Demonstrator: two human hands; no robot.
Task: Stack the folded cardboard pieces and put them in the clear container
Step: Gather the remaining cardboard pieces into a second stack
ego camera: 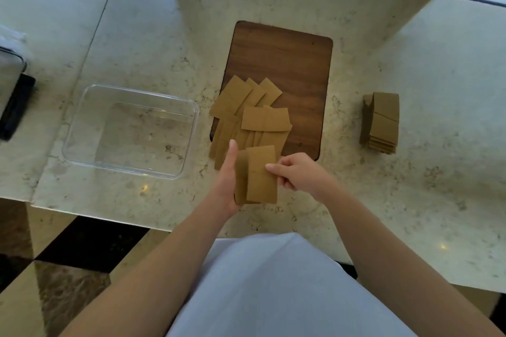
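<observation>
My left hand (226, 180) holds a small stack of folded brown cardboard pieces (258, 180) upright above the counter's front edge, thumb pointing up along the stack's left side. My right hand (294, 172) pinches the right edge of the front piece. Several loose cardboard pieces (252, 112) lie fanned over the near left corner of a dark wooden board (290, 63). The clear container (82, 123) sits to the left on the marble counter with nothing in it. A separate neat pile of folded cardboard (382, 120) stands to the right.
The marble counter (410, 172) stretches from left to right, its front edge close to my body. A dark flat object (16, 107) and a glass-like item (11, 68) lie at the far left edge. Checkered floor shows below left.
</observation>
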